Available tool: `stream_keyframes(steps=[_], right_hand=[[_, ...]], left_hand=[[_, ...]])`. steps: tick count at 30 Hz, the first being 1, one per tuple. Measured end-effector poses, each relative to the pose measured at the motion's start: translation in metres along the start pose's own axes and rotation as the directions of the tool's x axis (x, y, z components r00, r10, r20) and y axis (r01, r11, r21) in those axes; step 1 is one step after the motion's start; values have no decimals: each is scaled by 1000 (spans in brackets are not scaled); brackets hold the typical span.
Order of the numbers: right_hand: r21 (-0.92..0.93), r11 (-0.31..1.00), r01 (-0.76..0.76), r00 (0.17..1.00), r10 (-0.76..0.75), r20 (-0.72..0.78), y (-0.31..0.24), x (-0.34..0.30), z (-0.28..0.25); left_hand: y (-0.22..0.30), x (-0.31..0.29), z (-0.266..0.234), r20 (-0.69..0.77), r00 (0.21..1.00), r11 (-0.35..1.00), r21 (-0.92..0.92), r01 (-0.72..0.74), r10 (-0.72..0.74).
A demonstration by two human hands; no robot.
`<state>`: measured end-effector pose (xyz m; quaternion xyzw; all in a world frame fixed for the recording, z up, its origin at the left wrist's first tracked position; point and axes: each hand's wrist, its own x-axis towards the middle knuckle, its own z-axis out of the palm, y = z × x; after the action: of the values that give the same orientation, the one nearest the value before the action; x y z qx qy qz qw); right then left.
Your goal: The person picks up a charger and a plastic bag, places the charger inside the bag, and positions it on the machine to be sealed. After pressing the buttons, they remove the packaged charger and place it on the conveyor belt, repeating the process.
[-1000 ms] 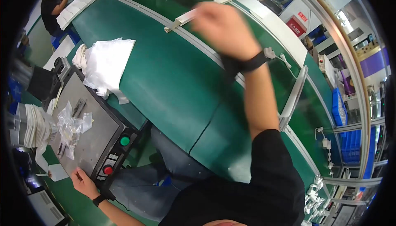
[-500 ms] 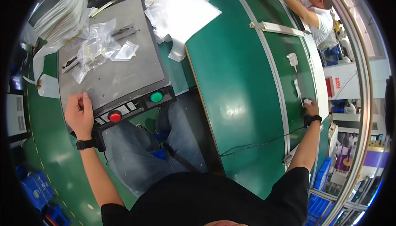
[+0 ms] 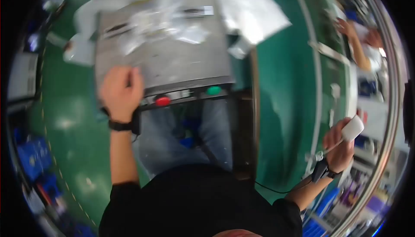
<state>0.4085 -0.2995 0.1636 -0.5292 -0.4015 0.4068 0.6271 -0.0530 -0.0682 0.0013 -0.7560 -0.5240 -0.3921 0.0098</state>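
Nearest first: L hand (image 3: 122, 91) is at the near-left corner of the grey plate (image 3: 186, 62), fingers curled, nothing visible in it; motion blur, so can't tell if it's gripping the edge. Black strap (image 3: 120, 126) on that wrist. R hand (image 3: 339, 148) is way out right, fingers closed on the white adapter (image 3: 352, 128), w/ the white cord (image 3: 335, 147) running back over the palm to a small bundle (image 3: 319, 155) nr the wrist. Hands well apart, no shared grip.

Tips (my call): hold the adapter by its body, don't let wt hang off the cord; keep the bundle tucked so it doesn't snag the thin black wire (image 3: 281, 191) at the R forearm. Slow the swing, lift over the rail (image 3: 317, 85) w/ margin. Keep L hand off the red button (image 3: 163, 101), just beside it; green button (image 3: 214, 90) is further R on the same panel.

Further out: clear bags (image 3: 164, 25) on the plate, prob. worth keeping the cord out of them. White sheets (image 3: 253, 10) to the R, on/over the green table (image 3: 285, 85). Far R: co-worker's hand (image 3: 346, 27), well apart from R hand; give it room.
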Motion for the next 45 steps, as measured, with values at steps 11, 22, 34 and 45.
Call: stream_keyframes(steps=[11,22,34,45], right_hand=[[-284,955,-84,870,210,447,157,145,260],[-904,79,421,902,-146,407,179,142,349],[-718,337,609,760,-506,408,152,138,269],[-617,648,447,862,-128,491,118,85,201]], left_hand=[[18,-16,10,-36,999,978,-209,-6,-1],[22,-21,5,-27,999,978,-208,-27,22],[-4,-48,-19,-156,984,815,-579,-21,-85],[-41,-62,23,274,949,601,-737,310,-154]])
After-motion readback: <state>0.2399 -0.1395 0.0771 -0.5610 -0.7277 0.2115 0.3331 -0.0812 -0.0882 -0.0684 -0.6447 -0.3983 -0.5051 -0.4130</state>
